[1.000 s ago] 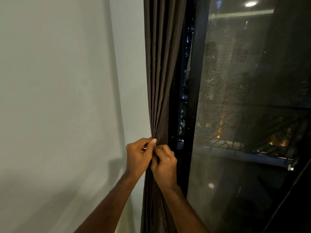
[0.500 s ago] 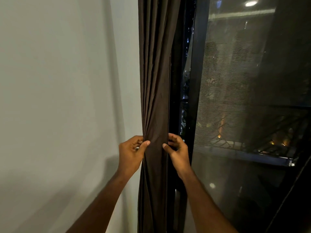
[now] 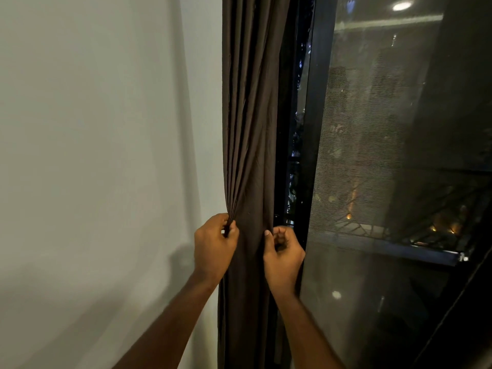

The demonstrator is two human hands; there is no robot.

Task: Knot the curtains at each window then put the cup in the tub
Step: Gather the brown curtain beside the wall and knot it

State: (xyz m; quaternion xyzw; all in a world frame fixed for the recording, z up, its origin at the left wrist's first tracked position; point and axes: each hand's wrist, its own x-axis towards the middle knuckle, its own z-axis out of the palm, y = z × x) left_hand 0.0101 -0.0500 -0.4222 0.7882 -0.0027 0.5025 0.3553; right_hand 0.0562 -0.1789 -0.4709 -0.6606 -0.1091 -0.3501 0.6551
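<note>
1. Head view: dark brown curtain (image 3: 250, 145) hanging unknotted betw. pale wall (image 3: 93, 155) and window frame (image 3: 310, 129).
2. Left hand (image 3: 213, 246) pinching gathered pleats at left edge, thumb against fingers.
3. Right hand (image 3: 282, 254) curled round right edge, fingers bent, thumb on cloth.
4. Risk: pleats slipping from the thin pinch, bundle spreading again, knot loose.
5. Risk: hard downward pull straining top fixings, not in view.
6. Cup and tub not visible here.

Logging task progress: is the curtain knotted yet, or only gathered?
Only gathered. The curtain hangs in straight pleats with no knot; the left hand pinches its left edge, the right hand its right.
</note>
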